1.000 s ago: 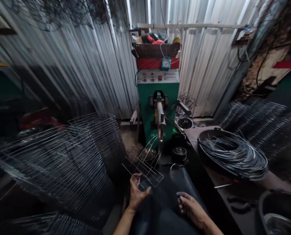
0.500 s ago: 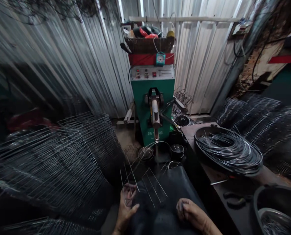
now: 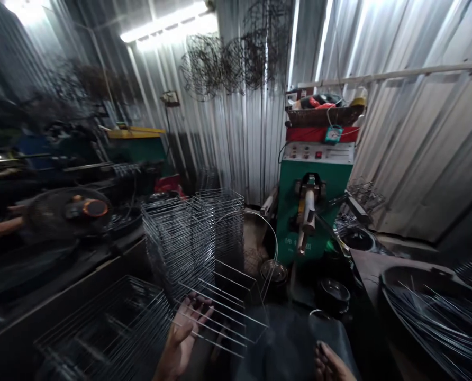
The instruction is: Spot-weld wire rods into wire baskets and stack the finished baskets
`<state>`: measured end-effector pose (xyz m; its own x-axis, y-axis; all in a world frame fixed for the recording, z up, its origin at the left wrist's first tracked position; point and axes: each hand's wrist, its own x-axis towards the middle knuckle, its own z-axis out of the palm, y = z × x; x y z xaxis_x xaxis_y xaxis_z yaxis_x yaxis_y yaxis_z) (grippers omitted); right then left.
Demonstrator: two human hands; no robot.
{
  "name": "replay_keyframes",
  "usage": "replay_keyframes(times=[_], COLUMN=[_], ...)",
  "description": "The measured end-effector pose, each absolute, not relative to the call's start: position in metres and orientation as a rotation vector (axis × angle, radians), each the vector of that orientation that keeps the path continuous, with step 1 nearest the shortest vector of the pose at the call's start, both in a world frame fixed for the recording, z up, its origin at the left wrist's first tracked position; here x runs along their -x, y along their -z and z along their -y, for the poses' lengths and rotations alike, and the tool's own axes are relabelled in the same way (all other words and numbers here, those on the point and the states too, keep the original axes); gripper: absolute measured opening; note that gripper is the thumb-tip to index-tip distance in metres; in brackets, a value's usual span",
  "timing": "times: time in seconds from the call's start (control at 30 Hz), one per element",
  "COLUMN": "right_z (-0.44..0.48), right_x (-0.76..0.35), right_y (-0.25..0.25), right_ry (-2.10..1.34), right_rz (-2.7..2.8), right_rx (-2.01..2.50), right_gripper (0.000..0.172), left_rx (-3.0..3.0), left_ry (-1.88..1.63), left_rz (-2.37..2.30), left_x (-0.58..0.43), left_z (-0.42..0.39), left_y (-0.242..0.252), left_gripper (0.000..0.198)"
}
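My left hand (image 3: 182,328) is closed on the left side of a wire rack (image 3: 224,304), a frame of thin parallel metal rods. A tall arched wire (image 3: 274,235) rises behind the rack and seems to be part of it. At the lower right, my right hand (image 3: 331,362) is partly cut off by the picture edge, beside the dark cloth (image 3: 283,338) over my lap. Its fingers are curled, and anything inside them is hidden. Past the rack on the left stands a tall stack of wire racks (image 3: 176,238).
Ahead stands a green machine (image 3: 291,211) with a projecting metal arm (image 3: 308,211). More wire frames (image 3: 128,323) lie at lower left. On the right, a round pan (image 3: 387,286) holds loose wires. Small bowls (image 3: 333,291) sit below the machine. At far left is a co-worker's arm (image 3: 1,228) near a fan (image 3: 69,211).
My view has swung left, so the machine appears farther right. My left hand has carried the wire rack leftward, toward the stack. The right hand sits lower in view.
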<state>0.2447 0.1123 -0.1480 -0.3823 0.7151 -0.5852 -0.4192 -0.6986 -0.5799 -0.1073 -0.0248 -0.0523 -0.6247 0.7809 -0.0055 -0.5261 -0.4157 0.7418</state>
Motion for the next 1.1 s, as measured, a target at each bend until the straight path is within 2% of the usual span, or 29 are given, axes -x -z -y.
replay_keyframes(times=[0.3, 0.47, 0.67, 1.1], right_z=[-0.097, -0.093, -0.094, -0.095], right_x=[-0.253, -0.266, -0.265, -0.261], right_y=[0.147, 0.149, 0.148, 0.146], right_ry=[-1.998, -1.986, -1.995, -1.98], right_rz=[0.337, 0.243, 0.21, 0.314], right_rx=[0.943, 0.796, 0.695, 0.701], right_gripper=[0.04, 0.035, 0.032, 0.037], left_rx=[-0.071, -0.081, -0.086, -0.076], left_ry=[-1.797, -1.582, -1.522, -1.49], left_rz=[-0.968, -1.037, -1.029, -0.962], left_x=[0.065, 0.046, 0.043, 0.045], left_z=[0.045, 0.031, 0.009, -0.01], left_y=[0.041, 0.037, 0.04, 0.05], left_gripper=[0.05, 0.044, 0.05, 0.036])
